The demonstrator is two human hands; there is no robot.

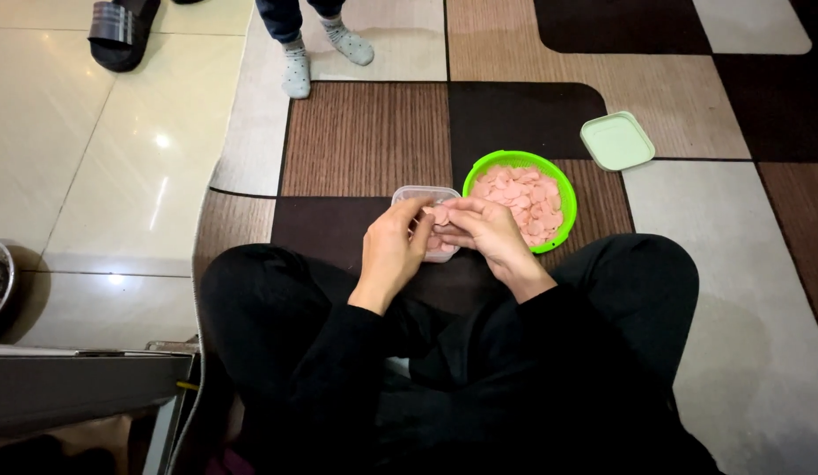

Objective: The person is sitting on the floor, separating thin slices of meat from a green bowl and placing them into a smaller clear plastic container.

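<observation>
Thin, round pink slices (pixel 440 214) are pinched between the fingertips of the left hand (pixel 394 249) and the right hand (pixel 490 236), directly over a small clear plastic tub (pixel 407 194) with rounded corners. Just right of the tub, touching it, a round green basket (pixel 507 160) is filled with more pink slices. A pale green, squarish lid (pixel 616 141) lies apart on the ribbed, brown-patched carpet (pixel 365 132). Glossy tiles (pixel 118 158) are seen at left, where socked feet (pixel 321 53) stand.
</observation>
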